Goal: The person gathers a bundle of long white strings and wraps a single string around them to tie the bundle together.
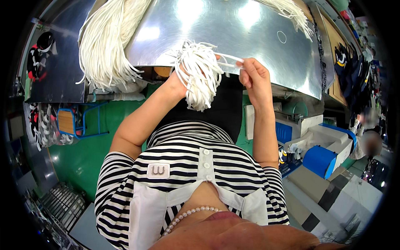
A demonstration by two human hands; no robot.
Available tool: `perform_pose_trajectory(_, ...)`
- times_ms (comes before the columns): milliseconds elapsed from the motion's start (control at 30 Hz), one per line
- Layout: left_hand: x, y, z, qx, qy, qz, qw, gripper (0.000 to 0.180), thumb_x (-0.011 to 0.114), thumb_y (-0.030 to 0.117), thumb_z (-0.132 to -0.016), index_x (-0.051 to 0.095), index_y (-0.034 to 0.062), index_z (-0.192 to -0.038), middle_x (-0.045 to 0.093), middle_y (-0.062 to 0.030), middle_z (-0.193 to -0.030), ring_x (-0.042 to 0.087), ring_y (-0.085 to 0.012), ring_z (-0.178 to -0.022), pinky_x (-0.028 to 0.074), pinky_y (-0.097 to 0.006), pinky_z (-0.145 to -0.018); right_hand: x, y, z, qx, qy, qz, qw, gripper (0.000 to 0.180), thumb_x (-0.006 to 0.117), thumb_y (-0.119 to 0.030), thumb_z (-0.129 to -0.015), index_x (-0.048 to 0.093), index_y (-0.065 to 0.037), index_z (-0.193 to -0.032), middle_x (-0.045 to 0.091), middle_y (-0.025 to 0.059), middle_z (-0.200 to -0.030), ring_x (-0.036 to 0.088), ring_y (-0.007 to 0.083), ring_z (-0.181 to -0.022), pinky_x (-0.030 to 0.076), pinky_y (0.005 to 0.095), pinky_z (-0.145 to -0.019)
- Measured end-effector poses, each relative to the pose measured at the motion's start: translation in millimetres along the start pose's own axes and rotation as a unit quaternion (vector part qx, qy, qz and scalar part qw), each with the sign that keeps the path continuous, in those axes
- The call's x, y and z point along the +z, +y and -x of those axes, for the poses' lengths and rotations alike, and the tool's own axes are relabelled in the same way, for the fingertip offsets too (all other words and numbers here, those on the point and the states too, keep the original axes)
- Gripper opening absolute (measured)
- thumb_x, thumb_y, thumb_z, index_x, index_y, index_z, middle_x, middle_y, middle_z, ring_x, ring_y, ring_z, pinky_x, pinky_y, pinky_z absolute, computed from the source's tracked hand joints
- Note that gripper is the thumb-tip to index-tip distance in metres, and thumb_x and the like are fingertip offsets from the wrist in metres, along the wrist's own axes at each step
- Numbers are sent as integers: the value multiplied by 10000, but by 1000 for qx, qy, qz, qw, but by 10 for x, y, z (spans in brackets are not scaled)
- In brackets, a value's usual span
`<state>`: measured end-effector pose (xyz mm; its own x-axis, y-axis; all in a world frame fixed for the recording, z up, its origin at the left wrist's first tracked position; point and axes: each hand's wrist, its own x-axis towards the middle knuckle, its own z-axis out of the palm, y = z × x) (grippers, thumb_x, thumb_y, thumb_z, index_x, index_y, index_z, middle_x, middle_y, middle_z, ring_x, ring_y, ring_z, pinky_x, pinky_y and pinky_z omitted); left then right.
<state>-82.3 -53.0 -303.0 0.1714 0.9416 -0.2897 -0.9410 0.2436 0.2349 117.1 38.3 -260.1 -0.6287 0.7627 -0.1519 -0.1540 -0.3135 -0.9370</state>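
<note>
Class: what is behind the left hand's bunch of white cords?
Part of the left hand, metal table and black clothing show behind the cord bunch; the rest is covered.

Two hands (pixel 255 75), three bundles of white cords (pixel 202 77), one blue-framed stool (pixel 66 121), three shirt buttons (pixel 206 164)

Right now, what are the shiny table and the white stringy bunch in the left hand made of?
The table looks like polished metal, maybe steel: silvery, with bright glare spots. The white bunch in the left hand seems to be cord, perhaps fabric or elastic; it's mostly matte and droops softly.
</note>
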Motion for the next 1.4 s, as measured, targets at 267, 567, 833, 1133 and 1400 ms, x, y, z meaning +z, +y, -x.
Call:
perform_pose_trajectory(267,137,45,78,52,42,37,997,379,487,283,-944,589,-41,-1114,656,-152,-964,647,-254,-811,567,-391,-734,178,155,101,-87,58,149,983,285,561,-148,-928,529,-36,-1187,648,40,-868,518,75,-650,410,211,-599)
perform_pose_trajectory(567,-70,23,-34,-50,-75,132,987,286,510,207,-912,587,-28,-1055,429,6,-595,397,-96,-526,353,-242,-485,272,90,71,-54,41,104,992,78,607,-82,-898,619,-31,-957,599,-4,-759,474,45,-638,359,190,-564)
perform_pose_trajectory(833,-84,163,22,-68,-163,96,980,340,456,264,-935,560,-15,-1099,585,-97,-841,561,-222,-723,494,-352,-660,77,-5,147,-47,31,110,992,95,621,-77,-882,584,-42,-961,591,11,-841,494,61,-727,376,205,-613)
perform_pose_trajectory(1133,-9,134,149,42,65,24,997,291,517,135,-956,508,-58,-1174,395,37,-595,370,-78,-508,365,-240,-539,-409,-72,-4,-32,93,193,976,125,579,-141,-911,605,-36,-975,647,15,-878,519,60,-740,385,203,-614)
perform_pose_trajectory(1400,432,-39,217,72,-22,-449,890,267,644,187,-887,600,25,-1094,527,14,-696,468,-59,-555,399,-232,-520,99,65,-41,-25,-23,211,977,255,530,-178,-954,543,-38,-1167,615,27,-1062,556,89,-876,429,232,-699)
